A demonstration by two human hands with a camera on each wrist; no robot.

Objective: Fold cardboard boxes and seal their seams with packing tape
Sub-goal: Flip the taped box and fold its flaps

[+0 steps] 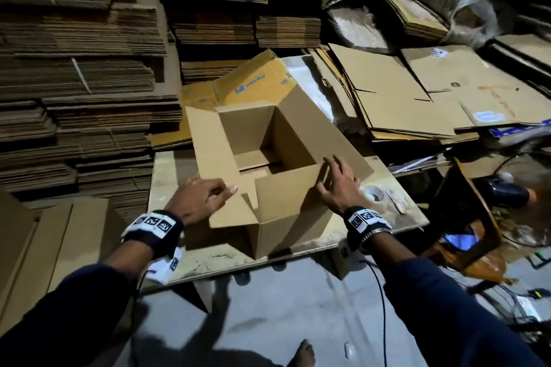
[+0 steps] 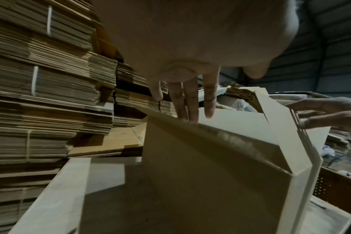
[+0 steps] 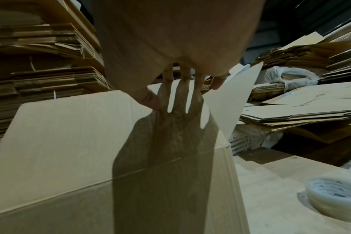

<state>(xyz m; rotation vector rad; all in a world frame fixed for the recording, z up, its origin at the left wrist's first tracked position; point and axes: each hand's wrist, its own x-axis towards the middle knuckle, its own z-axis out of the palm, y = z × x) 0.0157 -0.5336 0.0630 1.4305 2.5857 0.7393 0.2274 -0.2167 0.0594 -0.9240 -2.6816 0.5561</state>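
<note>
Behind the right hand [image 1: 338, 185], tape roll [image 1: 378, 193] half hidden, blurred.

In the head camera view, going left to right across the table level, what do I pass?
Tall stacks of flattened brown cardboard → left hand → open brown cardboard box → right hand → clear packing tape roll.

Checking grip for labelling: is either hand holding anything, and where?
Neither grips. Left hand and right hand lie with straight fingers on the open box's top flaps.
</note>
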